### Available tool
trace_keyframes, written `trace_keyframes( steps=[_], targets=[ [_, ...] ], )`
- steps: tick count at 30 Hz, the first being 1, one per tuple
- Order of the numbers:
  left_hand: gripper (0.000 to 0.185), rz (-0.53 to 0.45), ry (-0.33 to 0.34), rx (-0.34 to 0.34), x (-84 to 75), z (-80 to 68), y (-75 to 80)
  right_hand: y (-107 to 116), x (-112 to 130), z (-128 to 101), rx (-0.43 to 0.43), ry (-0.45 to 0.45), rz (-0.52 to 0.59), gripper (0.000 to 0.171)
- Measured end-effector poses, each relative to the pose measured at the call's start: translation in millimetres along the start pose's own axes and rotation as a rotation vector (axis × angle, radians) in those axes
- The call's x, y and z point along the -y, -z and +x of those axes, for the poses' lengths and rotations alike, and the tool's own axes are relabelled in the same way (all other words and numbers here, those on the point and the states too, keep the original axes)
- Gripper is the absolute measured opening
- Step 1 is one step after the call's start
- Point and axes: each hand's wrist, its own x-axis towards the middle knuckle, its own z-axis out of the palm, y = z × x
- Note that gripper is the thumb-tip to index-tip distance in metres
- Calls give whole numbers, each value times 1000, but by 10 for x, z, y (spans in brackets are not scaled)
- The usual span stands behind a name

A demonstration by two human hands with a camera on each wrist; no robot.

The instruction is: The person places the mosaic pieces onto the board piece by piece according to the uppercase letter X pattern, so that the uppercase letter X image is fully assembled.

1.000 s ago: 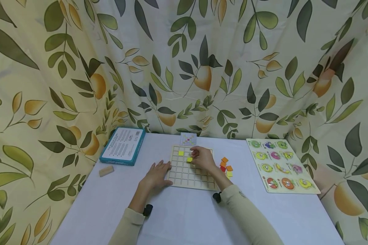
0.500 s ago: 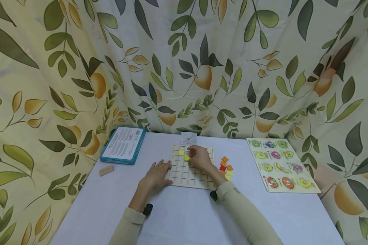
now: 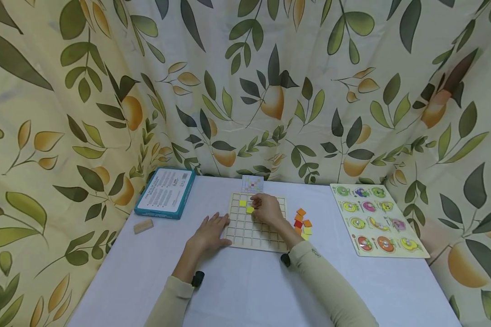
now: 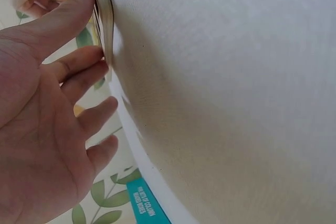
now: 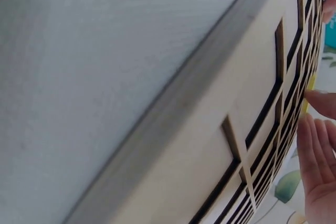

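Note:
A pale wooden grid board [image 3: 245, 236] lies flat on the white table. On its far left part sits one yellow square tile [image 3: 242, 203]. My right hand [image 3: 268, 210] is over the board and pinches a second yellow tile [image 3: 249, 210] just right of and nearer than the first; thumb and fingertips meet at its yellow edge in the right wrist view. The left hand [image 3: 207, 233] rests at the board's left edge, with its thumb [image 4: 79, 6] and fingers touching the rim. Behind the board is a small patterned card [image 3: 252, 185].
Right of the board lie loose orange [image 3: 301, 212], red [image 3: 298, 224] and yellow tiles [image 3: 307, 230]. A fruit-picture board [image 3: 370, 234] is farther right. At the back left are a teal box [image 3: 184, 193] and a small wooden block [image 3: 143, 226]. A patterned curtain [image 3: 245, 86] surrounds the table.
My right hand has shifted slightly left with the yellow tile, bringing it closer to the first one, and then stays nearly still. The left hand keeps its place at the board's edge.

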Motion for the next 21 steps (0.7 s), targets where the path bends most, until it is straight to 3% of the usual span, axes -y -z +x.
trace_keyframes(
  steps=[21],
  targets=[
    [81, 5, 6, 4, 22, 27, -18, 103, 11, -71, 13, -12, 31, 41]
  ],
)
